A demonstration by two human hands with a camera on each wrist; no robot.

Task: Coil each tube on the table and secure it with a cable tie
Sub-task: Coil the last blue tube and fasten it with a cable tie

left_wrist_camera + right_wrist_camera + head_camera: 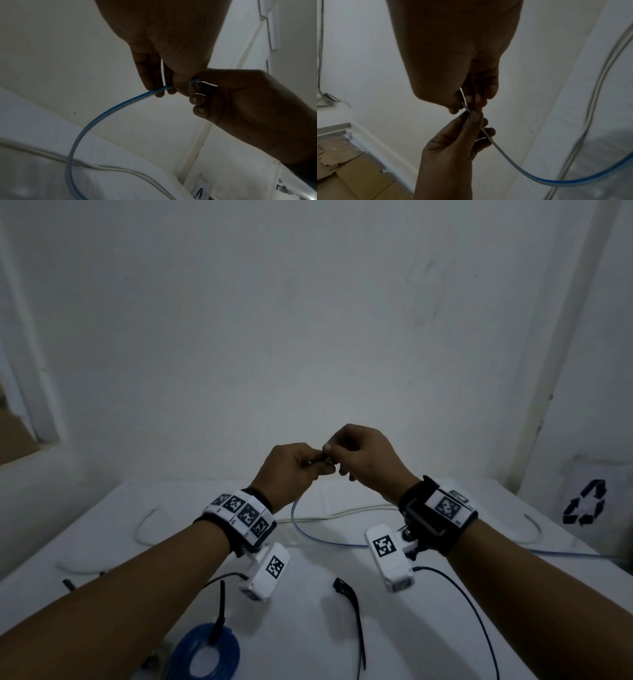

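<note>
The tube (301,529) pinched between the hands is translucent blue; a coiled tube (205,652) is deeper blue. Another tube (342,513) is off-white. The cable tie (352,614) is black, the table (342,594) white, and the wristbands (239,515) bear black-and-white square markers.

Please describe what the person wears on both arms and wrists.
Both forearms are bare, without sleeves. The left hand has a black wrist strap with white square-pattern markers; the right hand has a wider black strap with one marker. A white marked camera box hangs under each wrist, each with a thin dark cable.
</note>
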